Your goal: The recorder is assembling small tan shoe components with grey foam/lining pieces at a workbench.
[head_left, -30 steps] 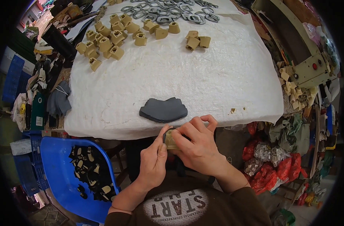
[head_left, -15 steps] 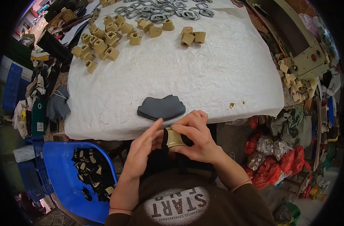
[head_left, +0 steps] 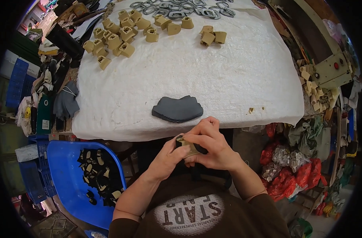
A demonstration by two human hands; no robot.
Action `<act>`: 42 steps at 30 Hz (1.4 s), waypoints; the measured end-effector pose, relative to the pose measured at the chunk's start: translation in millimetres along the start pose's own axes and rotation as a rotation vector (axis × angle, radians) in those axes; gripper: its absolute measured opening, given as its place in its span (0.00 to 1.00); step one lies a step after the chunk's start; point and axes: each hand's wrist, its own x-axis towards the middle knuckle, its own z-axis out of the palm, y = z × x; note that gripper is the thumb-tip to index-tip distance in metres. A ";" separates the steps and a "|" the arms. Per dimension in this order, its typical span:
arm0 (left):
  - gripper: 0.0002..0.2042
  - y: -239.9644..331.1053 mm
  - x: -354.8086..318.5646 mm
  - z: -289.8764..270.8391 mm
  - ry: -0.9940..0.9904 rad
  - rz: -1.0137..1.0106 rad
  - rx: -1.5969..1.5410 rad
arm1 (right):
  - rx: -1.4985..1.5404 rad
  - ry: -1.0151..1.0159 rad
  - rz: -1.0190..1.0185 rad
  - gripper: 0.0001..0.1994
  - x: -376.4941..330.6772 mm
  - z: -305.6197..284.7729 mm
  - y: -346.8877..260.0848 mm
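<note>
One tan block (head_left: 192,148) sits between your two hands, in front of your chest and just off the near edge of the table; a dark strip (head_left: 179,140) lies along its left end. Your left hand (head_left: 165,157) is closed around that end, thumb on the block's near face, fingers partly hidden behind it. Your right hand (head_left: 214,148) is partly curled, pinching the block between thumb below and fingers above; a dark area shows within this grip, but whether it is material or background cannot be told.

Step in hand, as judged from the grip: working the dark strip against the block's edge. The next move would seem to call for steady support from your right hand while your left thumb presses evenly along the rim, keeping the strip from slipping.

Just beyond your hands, a stack of dark grey sheets (head_left: 177,110) lies on the white cloth (head_left: 212,81). Farther out, note three tan blocks (head_left: 207,39) together, a larger cluster of blocks (head_left: 114,41) to their left, and grey rings (head_left: 177,14) at the far end. To your left stands a blue bin (head_left: 57,174) containing dark-and-tan pieces (head_left: 101,169).
</note>
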 end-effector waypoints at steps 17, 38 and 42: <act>0.09 -7.9 -5.6 -1.9 0.413 1.042 0.937 | -0.024 -0.027 0.062 0.24 -0.7 -4.3 -4.6; 0.20 -2.2 -14.6 -12.1 0.323 0.285 0.324 | 0.260 0.074 0.114 0.32 -1.8 -9.0 -33.0; 0.23 2.5 -13.3 -0.8 0.274 0.335 0.350 | 0.401 0.347 0.436 0.12 -12.2 14.7 -24.6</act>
